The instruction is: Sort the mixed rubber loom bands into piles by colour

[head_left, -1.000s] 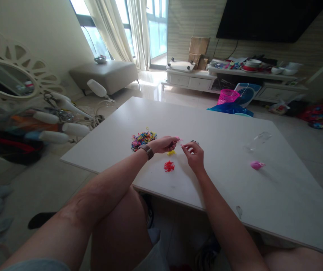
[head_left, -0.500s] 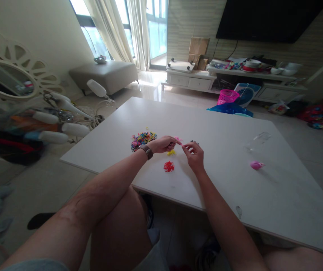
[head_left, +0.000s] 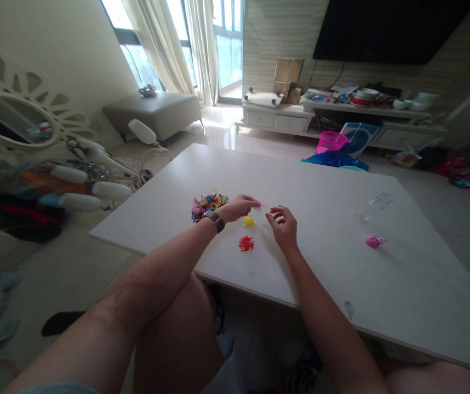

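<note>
My left hand [head_left: 241,207], with a brown-strapped watch on its wrist, hovers over the white table [head_left: 255,164]. Its thumb and forefinger are pressed together beside some pink rubber bands [head_left: 263,206]; what lies between the tips is too small to make out. A short way to the right, my right hand [head_left: 283,224] has thumb and fingers apart with nothing visible in them. Nearer to me lie a small yellow heap of bands [head_left: 249,221] and a red heap [head_left: 246,243]. A mixed-colour pile of bands [head_left: 208,205] is left of my left hand, partly covered by it.
On the table's right side are a clear plastic container [head_left: 374,207] and a pink toy-like object [head_left: 373,241]. A small clear piece [head_left: 348,310] lies by the front edge. Beyond the table stand a pink basket [head_left: 331,142] and a lamp with white shades [head_left: 112,190] at left.
My hands, whose fingertips met at a small pink piece, have come apart. The right fingers have opened, while the left hand stays over nearly the same spot.
</note>
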`<control>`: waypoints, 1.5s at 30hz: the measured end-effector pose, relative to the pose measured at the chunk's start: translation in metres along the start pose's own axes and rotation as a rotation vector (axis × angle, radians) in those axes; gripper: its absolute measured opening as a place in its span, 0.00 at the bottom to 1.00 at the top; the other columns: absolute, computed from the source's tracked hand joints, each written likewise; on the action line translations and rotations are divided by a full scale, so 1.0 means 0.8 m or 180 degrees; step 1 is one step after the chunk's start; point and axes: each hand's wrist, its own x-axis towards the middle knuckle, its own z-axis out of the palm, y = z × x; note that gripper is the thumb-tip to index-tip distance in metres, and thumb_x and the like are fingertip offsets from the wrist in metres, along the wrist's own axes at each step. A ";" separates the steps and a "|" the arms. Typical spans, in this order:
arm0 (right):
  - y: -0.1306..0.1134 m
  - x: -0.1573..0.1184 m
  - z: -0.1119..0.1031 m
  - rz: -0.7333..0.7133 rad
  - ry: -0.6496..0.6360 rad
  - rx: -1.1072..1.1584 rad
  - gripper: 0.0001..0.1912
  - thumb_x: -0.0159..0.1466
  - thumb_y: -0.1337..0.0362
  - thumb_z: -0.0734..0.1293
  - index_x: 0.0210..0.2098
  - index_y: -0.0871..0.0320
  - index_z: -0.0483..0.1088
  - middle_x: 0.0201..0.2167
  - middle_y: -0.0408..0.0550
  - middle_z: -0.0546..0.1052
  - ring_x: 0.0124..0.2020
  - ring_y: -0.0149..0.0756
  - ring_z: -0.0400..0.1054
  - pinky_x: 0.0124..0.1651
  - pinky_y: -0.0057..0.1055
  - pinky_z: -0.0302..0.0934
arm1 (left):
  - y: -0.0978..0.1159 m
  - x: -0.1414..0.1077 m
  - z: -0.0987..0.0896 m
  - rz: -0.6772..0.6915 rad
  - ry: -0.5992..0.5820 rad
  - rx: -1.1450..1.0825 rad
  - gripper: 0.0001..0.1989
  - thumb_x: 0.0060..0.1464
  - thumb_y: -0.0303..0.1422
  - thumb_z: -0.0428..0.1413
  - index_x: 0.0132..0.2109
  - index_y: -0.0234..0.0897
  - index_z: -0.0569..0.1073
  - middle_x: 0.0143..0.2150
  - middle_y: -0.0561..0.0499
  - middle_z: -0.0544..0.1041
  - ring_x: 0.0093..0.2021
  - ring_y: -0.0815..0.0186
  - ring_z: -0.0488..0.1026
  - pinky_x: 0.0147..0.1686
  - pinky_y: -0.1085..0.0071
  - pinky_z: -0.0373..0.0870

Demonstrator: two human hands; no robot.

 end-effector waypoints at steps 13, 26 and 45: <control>0.005 0.001 -0.002 0.0045 -0.0052 -0.0046 0.12 0.63 0.53 0.70 0.35 0.55 0.74 0.37 0.47 0.78 0.32 0.35 0.71 0.29 0.30 0.63 | -0.013 0.033 0.000 0.0008 0.1571 0.0727 0.03 0.48 0.26 0.67 0.32 0.30 0.81 0.22 0.52 0.73 0.26 0.71 0.66 0.30 0.73 0.63; 0.005 0.003 -0.001 0.0119 -0.0012 -0.0025 0.11 0.62 0.54 0.70 0.35 0.55 0.74 0.36 0.46 0.78 0.32 0.35 0.70 0.31 0.31 0.62 | 0.011 0.038 0.017 -0.0350 0.0536 -0.0410 0.16 0.68 0.33 0.49 0.38 0.29 0.78 0.21 0.55 0.65 0.19 0.74 0.58 0.21 0.77 0.55; -0.001 -0.002 -0.005 -0.0218 -0.0642 -0.0128 0.12 0.63 0.52 0.71 0.36 0.54 0.79 0.33 0.46 0.78 0.35 0.37 0.71 0.33 0.33 0.62 | 0.000 -0.013 0.035 -0.0582 -0.1286 0.0038 0.26 0.65 0.53 0.53 0.32 0.33 0.71 0.25 0.48 0.73 0.21 0.73 0.61 0.23 0.75 0.55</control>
